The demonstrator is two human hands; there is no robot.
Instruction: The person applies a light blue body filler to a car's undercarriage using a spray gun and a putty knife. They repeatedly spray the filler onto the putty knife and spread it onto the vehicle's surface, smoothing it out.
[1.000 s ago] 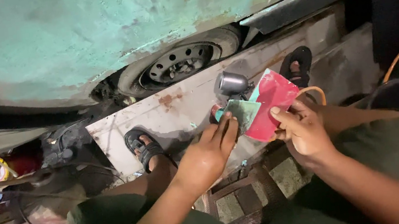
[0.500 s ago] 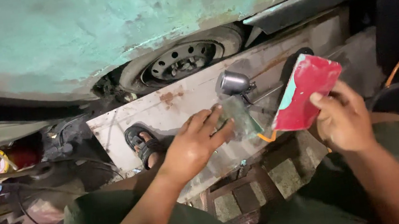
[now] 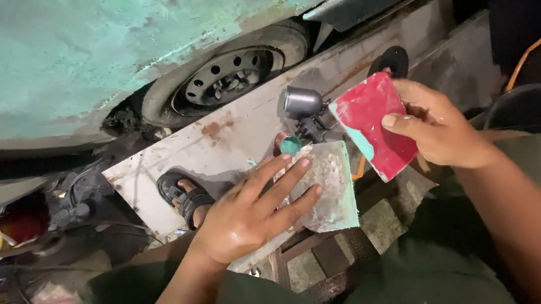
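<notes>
I see the right hand pinching a red card, thin, stiff, light, paint-smeared, best held by its right edge. The left hand lies flat, fingers spread, on a pale square board, mid-scene. A spray gun stands just behind; tyre and sandalled foot farther left.

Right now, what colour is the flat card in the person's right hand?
Red, with a teal smear along its lower left edge: the card held in the right hand, seen in the head view.
</notes>
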